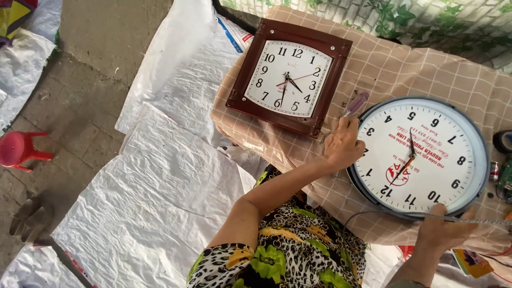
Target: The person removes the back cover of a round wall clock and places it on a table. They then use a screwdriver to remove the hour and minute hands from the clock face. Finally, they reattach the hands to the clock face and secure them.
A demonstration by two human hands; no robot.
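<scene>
Soft, even daylight, bright, with only faint shadows. The round clock (421,154) shows mild glare on its glass. Edges beyond it bend slightly; the ground far left looks softer.

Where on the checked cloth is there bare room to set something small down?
Bare checked cloth runs along the far edge, above the round clock and right of the square clock. It is crowded between the clocks, where the left hand and a screwdriver sit, and by the right hand near small parts.
</scene>
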